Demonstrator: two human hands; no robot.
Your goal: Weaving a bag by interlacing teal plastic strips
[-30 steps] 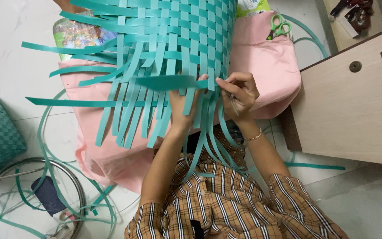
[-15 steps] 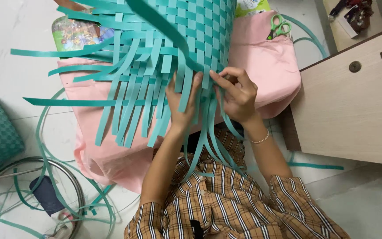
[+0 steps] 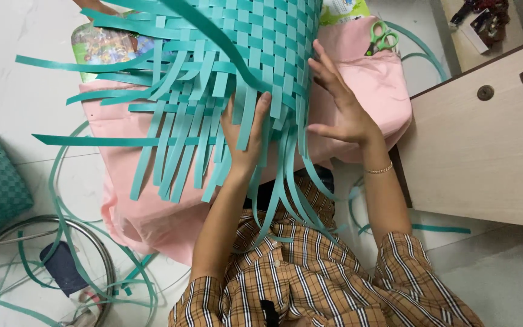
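Head view: left hand (image 3: 244, 136), right hand (image 3: 341, 106) flat on woven basket (image 3: 237, 42).

a teal checker-woven basket (image 3: 237, 54) is seen on pink cloth (image 3: 152, 206); green-handled scissors (image 3: 382, 37) at one o'clock; a brown plaid shirt (image 3: 316, 272) is worn.

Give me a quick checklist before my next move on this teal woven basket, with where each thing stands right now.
1. Left hand flat against the woven basket: ok.
2. Right hand steadying the basket's side, fingers spread: ok.
3. A loose strip pinched and ready to weave: not ok, neither hand grips one.
4. Loose strips hanging free, untangled: cannot tell.
5. Scissors nearby on the pink cloth: ok.
6. Weave tight along the lower edge: cannot tell.
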